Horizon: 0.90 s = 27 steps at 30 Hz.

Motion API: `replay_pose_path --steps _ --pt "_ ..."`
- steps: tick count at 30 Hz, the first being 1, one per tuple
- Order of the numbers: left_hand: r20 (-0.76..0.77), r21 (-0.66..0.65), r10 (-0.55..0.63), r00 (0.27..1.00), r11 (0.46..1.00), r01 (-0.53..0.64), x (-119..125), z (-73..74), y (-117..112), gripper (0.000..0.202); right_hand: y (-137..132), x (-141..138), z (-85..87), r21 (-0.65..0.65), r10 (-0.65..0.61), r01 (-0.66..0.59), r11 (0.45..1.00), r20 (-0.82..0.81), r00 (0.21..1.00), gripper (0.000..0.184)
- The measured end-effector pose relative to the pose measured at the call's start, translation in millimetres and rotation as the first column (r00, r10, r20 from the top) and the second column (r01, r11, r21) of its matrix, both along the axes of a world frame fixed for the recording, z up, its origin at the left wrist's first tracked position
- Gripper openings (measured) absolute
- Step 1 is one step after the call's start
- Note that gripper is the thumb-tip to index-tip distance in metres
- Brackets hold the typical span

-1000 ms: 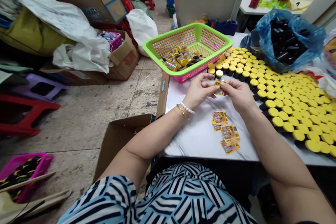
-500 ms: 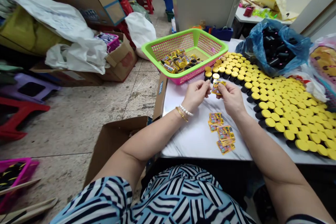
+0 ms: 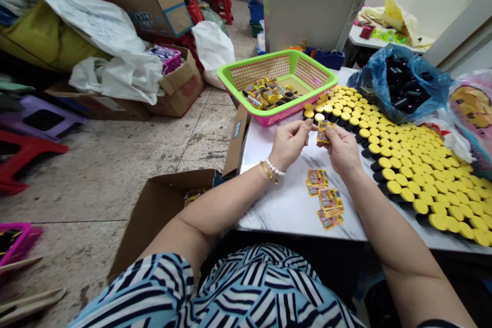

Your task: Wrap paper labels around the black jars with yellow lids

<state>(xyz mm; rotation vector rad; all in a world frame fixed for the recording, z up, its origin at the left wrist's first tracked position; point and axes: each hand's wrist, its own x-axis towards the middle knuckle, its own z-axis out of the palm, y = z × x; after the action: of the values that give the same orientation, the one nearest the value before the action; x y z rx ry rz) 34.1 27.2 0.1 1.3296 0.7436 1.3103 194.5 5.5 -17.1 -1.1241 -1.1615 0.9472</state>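
Both my hands are raised over the white marble table (image 3: 284, 205). My right hand (image 3: 343, 148) pinches a small yellow and orange sticker (image 3: 323, 131) by its right side. My left hand (image 3: 289, 141) has its fingertips pinched at the sticker's left edge. A loose pile of the same stickers (image 3: 326, 198) lies on the table just below my hands. A wide block of black bottles with yellow caps (image 3: 407, 151) stands upright to the right, its nearest row touching distance from my fingers.
A green and pink basket (image 3: 315, 69) with several labelled bottles sits behind my hands. A blue bag of black bottles (image 3: 403, 79) lies at the back right. An open cardboard box (image 3: 161, 210) stands on the floor at the left, with plastic stools, bags and boxes beyond.
My hands stay together on the sticker and have turned it more upright. The view has shifted slightly; the sticker pile has not moved.
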Motion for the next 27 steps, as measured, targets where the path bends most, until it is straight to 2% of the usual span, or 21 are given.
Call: replay_pose_path --steps 4,8,15,21,27 --pt "-0.029 -0.01 0.001 1.0 1.0 -0.001 -1.6 0.8 2.9 0.054 -0.3 0.1 0.2 0.01 -0.027 0.027 1.0 -0.003 1.0 0.038" --pt "0.006 -0.048 0.008 1.0 0.999 -0.008 -0.9 1.5 2.8 0.054 -0.1 -0.1 -0.8 0.02 -0.052 0.052 0.998 -0.034 0.998 0.039" --pt "-0.008 -0.055 -0.004 1.0 0.999 0.004 -0.1 2.3 -3.0 0.053 -6.3 -2.7 6.8 0.037 -0.051 0.049 0.998 0.054 0.997 0.042" --pt "0.102 -0.009 0.172 0.98 0.985 -0.172 -4.1 3.9 1.1 0.044 -6.3 -0.6 8.4 0.06 -0.114 0.109 0.992 0.081 0.99 0.042" --pt "-0.015 0.03 0.066 0.998 0.997 -0.066 -6.3 5.2 -2.2 0.049 -8.0 -1.7 11.3 0.123 -0.083 0.066 0.99 0.133 0.988 0.042"
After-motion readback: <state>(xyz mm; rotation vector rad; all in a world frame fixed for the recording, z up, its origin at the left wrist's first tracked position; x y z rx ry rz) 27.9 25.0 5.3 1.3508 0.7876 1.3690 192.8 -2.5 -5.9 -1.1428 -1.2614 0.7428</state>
